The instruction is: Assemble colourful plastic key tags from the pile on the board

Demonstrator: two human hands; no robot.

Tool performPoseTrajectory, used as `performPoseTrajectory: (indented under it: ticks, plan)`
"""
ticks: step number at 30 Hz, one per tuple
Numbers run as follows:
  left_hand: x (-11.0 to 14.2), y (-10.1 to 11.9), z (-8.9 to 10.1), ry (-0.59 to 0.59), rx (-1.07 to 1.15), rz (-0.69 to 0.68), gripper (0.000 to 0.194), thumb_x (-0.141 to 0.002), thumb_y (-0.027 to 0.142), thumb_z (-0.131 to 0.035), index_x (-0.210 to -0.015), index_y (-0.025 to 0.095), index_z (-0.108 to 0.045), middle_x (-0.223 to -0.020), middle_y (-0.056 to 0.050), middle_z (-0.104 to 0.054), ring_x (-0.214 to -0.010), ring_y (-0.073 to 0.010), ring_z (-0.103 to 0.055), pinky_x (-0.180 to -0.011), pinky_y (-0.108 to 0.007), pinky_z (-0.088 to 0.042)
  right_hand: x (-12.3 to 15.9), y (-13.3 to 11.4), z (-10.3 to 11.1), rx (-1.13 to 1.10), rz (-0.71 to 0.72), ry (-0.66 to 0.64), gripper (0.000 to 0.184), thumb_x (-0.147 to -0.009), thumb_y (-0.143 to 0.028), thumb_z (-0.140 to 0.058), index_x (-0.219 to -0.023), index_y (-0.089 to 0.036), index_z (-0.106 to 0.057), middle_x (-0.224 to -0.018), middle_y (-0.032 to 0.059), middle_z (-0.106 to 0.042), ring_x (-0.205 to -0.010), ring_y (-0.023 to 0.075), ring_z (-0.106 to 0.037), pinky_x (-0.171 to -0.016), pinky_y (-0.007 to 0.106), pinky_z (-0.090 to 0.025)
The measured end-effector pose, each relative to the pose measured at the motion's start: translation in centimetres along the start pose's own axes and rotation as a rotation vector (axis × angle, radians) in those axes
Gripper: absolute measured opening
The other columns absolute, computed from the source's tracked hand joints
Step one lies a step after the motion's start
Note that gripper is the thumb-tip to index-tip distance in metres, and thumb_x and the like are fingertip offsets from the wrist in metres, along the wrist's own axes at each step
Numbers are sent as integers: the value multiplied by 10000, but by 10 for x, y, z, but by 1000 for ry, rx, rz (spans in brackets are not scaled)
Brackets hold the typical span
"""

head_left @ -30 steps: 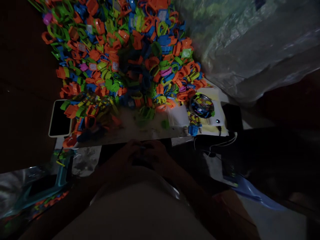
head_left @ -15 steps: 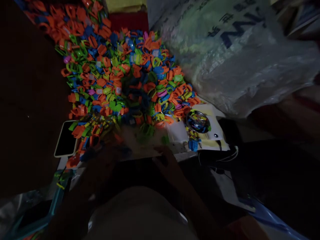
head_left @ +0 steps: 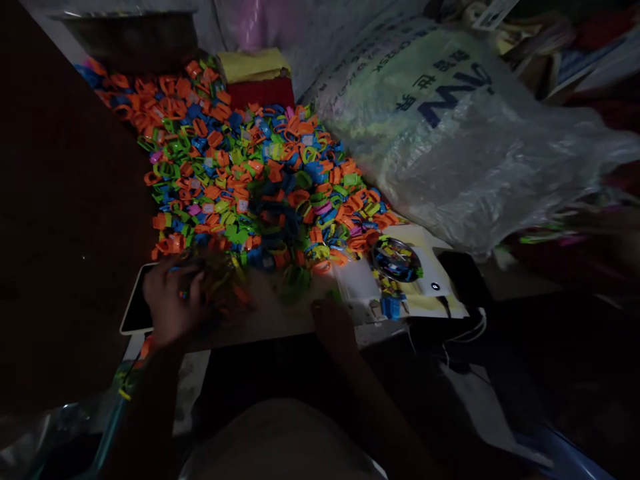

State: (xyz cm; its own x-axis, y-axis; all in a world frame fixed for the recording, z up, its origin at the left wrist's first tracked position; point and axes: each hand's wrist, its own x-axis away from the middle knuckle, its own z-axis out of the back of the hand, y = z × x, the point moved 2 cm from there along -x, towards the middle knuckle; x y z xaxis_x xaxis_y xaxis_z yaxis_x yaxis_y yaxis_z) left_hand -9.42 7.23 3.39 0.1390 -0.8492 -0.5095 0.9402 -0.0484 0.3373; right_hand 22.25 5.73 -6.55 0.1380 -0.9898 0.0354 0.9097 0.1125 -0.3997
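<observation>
My left hand (head_left: pixel 173 300) is over the near left end of a heap of small plastic pieces (head_left: pixel 225 177), beside a phone. Its fingers are curled, with bits of colour showing between them; what they hold is too dark and blurred to name. The pieces are orange, green, blue and yellow, many shaped like little toy watches with bands. At the table's front edge rests my right hand (head_left: pixel 336 327), in deep shadow with its fingers drawn together. Whatever is in them, if anything, is hidden. A green piece (head_left: pixel 333 295) lies just beyond that hand.
A phone (head_left: pixel 136 307) lies at the left edge. To the right, a round dish (head_left: pixel 397 260) of small pieces stands on papers by a blue piece (head_left: pixel 390 308) and a cable (head_left: pixel 483 323). A big plastic bag (head_left: pixel 450 167) fills the right back, near a red-and-yellow box (head_left: pixel 257 73).
My left hand has moved left and forward, over the pieces by the phone. The right hand stays near the table edge, its fingers more closed. The view has tilted up, showing more of the back.
</observation>
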Motion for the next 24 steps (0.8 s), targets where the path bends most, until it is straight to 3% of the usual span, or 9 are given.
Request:
performPoseTrajectory:
  ticks: [3,4,6,9,12,15,18,24]
  plan:
    - [11,40,-30,-260,221,-14,198,-899,283,-501,-790,221,-655,-850,-53,-675,-932,-252,-621,-1004,-476,-360,9,3,10,-358,-125,112,211,-909,-342,-502,-1010,-189,-609,-813,39,-680,-742,178,-644,-676,276,-460]
    - [15,52,-43,-375,303,17,218,-899,264,-484,-768,215,-651,-789,-46,-664,-853,-228,-628,-932,-425,-413,13,3,11,-482,-142,138,204,-884,-358,-525,-980,-191,-592,-773,26,-664,-691,167,-630,-638,266,-458]
    - [21,74,-68,-450,362,36,251,-916,233,-426,-827,199,-658,-764,-43,-659,-785,-201,-632,-797,-348,-462,22,3,12,-683,-141,169,190,-856,-376,-541,-921,-197,-546,-737,11,-632,-641,150,-600,-591,253,-451]
    - [23,96,-102,-510,434,-25,278,-898,221,-465,-1119,197,-633,-1005,-64,-693,-920,-199,-640,-819,-311,-479,37,2,4,-973,-182,180,218,-862,-427,-535,-881,-216,-483,-688,-26,-577,-554,115,-532,-513,226,-419]
    - [21,105,-123,-617,532,-73,512,-791,208,-619,-1298,197,-548,-1305,-117,-586,-1152,-261,-560,-976,-379,-435,48,2,-8,-1172,-255,172,305,-819,-499,-599,-856,-224,-471,-663,-61,-533,-511,89,-480,-485,209,-395]
    - [21,104,-127,-690,574,-27,400,-723,175,-667,-1123,177,-664,-1223,-128,-635,-1147,-292,-555,-1024,-430,-399,53,3,-19,-1209,-297,140,393,-742,-554,-676,-766,-214,-480,-629,-67,-503,-533,89,-470,-518,217,-408]
    - [23,101,-118,-663,619,56,311,-772,229,-636,-1077,186,-678,-1128,-104,-673,-1086,-264,-587,-990,-411,-430,47,-1,-29,-1178,-278,45,412,-729,-560,-691,-711,-208,-479,-615,-61,-498,-579,103,-483,-572,237,-432]
    - [36,93,-102,-627,808,287,362,-850,370,-528,-1145,187,-632,-1038,-88,-700,-943,-223,-652,-824,-347,-530,14,-19,-41,-1132,-111,33,334,-808,-517,-601,-919,-205,-567,-883,28,-640,-854,179,-591,-799,335,-485]
